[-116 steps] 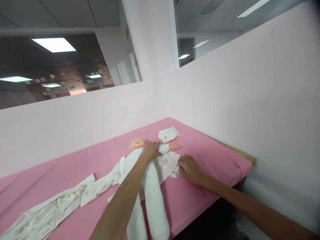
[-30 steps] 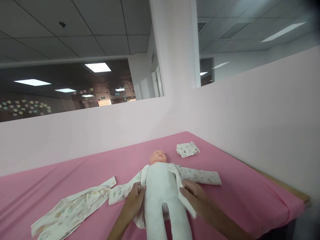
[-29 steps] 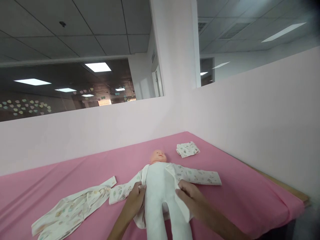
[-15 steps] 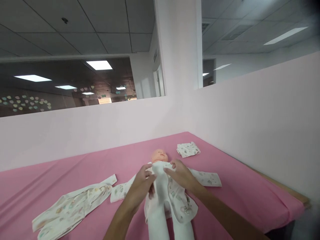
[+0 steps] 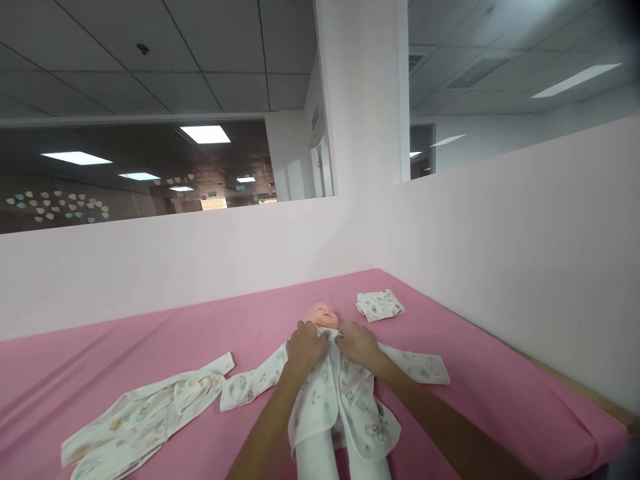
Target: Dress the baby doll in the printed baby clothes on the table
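Observation:
A baby doll (image 5: 323,315) lies on its back, its head toward the wall and its white-clad legs toward me. It wears a white printed jacket (image 5: 315,400), the sleeves spread out to both sides and the front panels brought in over its chest. My left hand (image 5: 307,345) is closed on the jacket's left front edge just below the doll's chin. Close beside it, my right hand (image 5: 357,343) grips the opposite front edge, thumb and fingers pinched. A narrow gap shows between the two panels lower down. The fingertips are partly hidden behind the hands.
Pink sheeting (image 5: 200,333) covers the table. A printed baby garment (image 5: 145,420) lies spread at the left. Near the back corner sits a folded printed cloth (image 5: 380,305). White walls (image 5: 225,247) with windows bound the back and right sides.
Both hands have closed on the jacket's front edges and drawn them together over the white chest, which was exposed before. The view has shifted slightly.

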Demonstrator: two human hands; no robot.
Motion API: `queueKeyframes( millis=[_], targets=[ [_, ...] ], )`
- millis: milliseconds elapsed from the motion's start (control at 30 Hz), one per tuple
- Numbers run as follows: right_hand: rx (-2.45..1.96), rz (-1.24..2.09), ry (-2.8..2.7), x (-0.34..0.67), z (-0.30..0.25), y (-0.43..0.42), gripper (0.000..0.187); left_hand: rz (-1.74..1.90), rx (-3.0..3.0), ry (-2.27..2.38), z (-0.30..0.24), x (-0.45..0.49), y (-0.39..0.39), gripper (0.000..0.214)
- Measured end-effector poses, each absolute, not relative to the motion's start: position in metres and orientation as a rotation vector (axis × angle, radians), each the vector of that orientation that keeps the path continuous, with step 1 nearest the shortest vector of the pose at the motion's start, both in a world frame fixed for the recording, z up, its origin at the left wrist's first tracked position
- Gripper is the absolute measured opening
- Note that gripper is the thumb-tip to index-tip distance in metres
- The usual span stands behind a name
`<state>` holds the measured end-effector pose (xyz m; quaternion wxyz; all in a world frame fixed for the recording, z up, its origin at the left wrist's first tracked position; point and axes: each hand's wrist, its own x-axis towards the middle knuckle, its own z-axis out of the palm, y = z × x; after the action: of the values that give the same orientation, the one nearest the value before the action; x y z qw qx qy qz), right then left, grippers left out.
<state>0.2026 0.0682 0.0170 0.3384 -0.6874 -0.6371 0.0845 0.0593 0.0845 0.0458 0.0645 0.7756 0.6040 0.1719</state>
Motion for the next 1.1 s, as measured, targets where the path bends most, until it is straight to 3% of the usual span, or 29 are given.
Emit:
queueKeyframes(
  millis=[167,400,800,1100],
  targets=[
    [-1.632,0.333,-1.465,0.206,0.015,0.091,0.021,0.553,2.384,1.813,0.036,0.062,0.104,0.030],
    [-1.424,0.423,-1.228,0.183,-0.003,0.116,0.020,0.656,2.330,1.786,0.025,0.048,0.129,0.022],
    [-1.350,0.446,-1.250,0.167,-0.005,0.126,0.022,1.085,2.203,1.607,0.001,0.042,0.123,0.028],
    [-1.292,0.468,-1.356,0.162,-0.001,0.118,0.025,1.122,2.291,1.593,0.002,0.043,0.111,0.032]
  ],
)
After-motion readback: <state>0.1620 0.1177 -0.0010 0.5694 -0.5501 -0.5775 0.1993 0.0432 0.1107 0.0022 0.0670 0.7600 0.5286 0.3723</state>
